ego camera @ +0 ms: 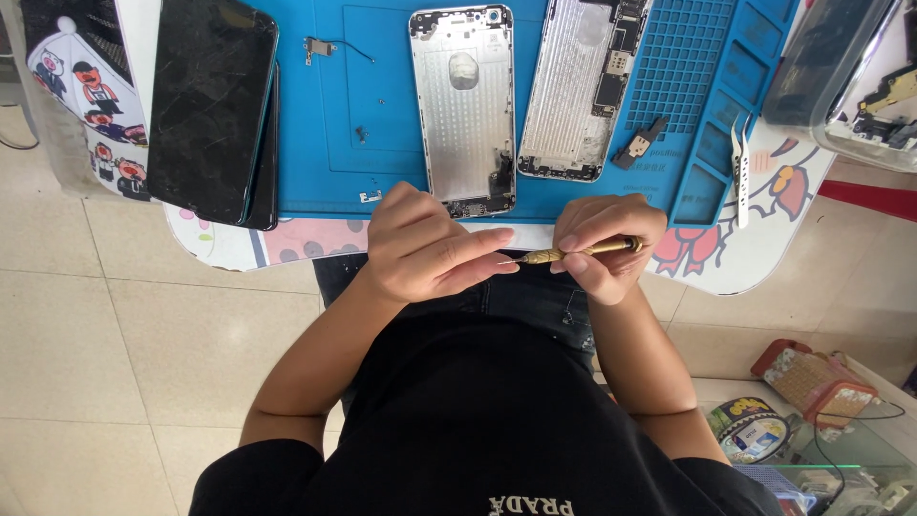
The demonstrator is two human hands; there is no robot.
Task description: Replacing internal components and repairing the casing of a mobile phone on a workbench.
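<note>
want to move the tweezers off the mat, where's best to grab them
Pinch the white tweezers around mid-length, across their narrow width, coming from above. They lie flat, lengthwise, on the blue mat, its right edge, nothing touching them; the ends taper, so the middle gives the surest hold.

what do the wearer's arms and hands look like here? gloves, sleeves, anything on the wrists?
Both hands, left hand and right hand, are bare: no gloves, and no rings, watch or wristband visible. Forearms are uncovered to above the elbow. Short black sleeves of a black T-shirt cover the upper arms. Fingernails look short and unpainted.
</note>
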